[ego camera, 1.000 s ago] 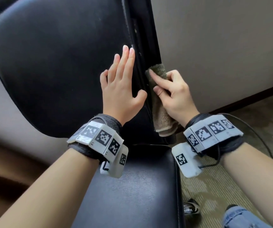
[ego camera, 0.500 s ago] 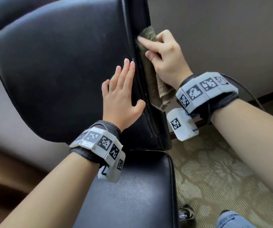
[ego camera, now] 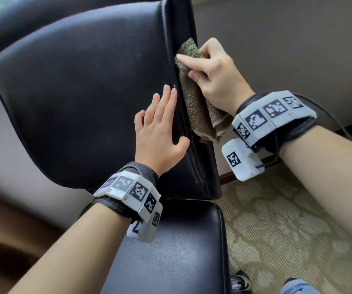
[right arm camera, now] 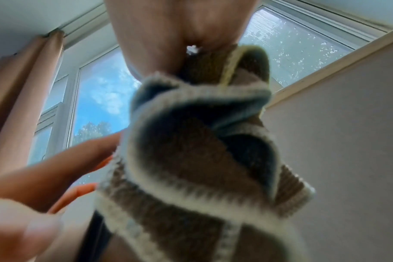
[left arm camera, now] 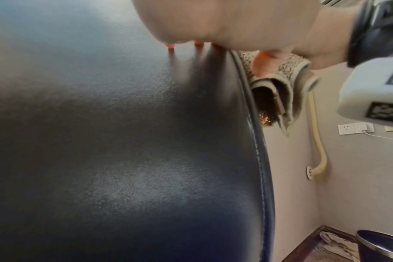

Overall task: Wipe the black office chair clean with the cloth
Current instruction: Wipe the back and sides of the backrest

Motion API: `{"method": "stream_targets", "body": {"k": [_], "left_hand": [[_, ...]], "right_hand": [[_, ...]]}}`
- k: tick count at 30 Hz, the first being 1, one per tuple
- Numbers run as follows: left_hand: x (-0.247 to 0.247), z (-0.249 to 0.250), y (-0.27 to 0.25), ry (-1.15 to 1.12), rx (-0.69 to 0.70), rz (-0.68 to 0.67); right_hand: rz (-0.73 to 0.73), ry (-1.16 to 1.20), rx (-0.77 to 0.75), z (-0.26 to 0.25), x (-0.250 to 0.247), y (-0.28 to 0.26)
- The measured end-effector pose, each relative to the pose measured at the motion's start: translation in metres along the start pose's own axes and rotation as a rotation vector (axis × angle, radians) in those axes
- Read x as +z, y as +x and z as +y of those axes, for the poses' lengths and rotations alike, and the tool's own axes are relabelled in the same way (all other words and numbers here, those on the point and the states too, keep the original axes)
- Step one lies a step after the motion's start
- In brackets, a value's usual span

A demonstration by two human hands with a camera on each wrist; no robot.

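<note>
Upward along the backrest's side edge is where the right hand point(ego camera: 215, 77) has travelled, now high in the frame's upper middle, fingers curled round the folded cloth point(ego camera: 194, 96) and pressing it on the black office chair point(ego camera: 86, 92). At centre frame the left hand point(ego camera: 160, 128) lies flat, fingers straight, on the backrest face just beside that seam, likely bracing the chair against the push. Above the cloth some edge remains; right of it is bare wall point(ego camera: 287, 43), with room to sweep.
</note>
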State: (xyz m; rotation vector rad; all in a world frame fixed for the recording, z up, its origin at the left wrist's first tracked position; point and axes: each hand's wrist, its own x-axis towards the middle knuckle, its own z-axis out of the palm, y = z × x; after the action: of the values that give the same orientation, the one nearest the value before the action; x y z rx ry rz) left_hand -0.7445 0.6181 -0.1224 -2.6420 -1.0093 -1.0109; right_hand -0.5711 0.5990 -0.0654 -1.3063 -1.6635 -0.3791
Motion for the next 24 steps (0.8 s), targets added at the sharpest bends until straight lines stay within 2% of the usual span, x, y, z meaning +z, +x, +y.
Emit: {"method": "stream_targets", "body": {"k": [4,8,12,14,15,18,24], "left_hand": [[-0.002,-0.001,0.001,-0.001,0.01,-0.002],[-0.003,-0.001,0.0,-0.007,0.008,-0.015],[-0.004,-0.002,0.001,0.003,0.01,-0.024],[-0.003,-0.002,0.001,0.006,0.011,-0.025],[-0.002,-0.001,0.001,0.003,0.009,-0.024],[-0.001,0.0,0.001,-0.001,0.003,-0.011],[0.0,-0.001,0.0,-0.003,0.005,-0.011]], "right_hand": [[-0.023,-0.037,-0.076,0.0,0.006,-0.015],[-0.059,-0.032,-0.073,0.002,0.006,-0.034],[-0.199,-0.002,-0.067,0.01,0.005,-0.075],[-0.251,0.006,0.007,0.018,0.004,-0.097],[-0.221,0.014,0.066,0.022,0.003,-0.104],[-0.009,0.019,0.184,0.031,-0.005,-0.103],[0.338,-0.085,0.154,0.017,-0.003,-0.063]]}}
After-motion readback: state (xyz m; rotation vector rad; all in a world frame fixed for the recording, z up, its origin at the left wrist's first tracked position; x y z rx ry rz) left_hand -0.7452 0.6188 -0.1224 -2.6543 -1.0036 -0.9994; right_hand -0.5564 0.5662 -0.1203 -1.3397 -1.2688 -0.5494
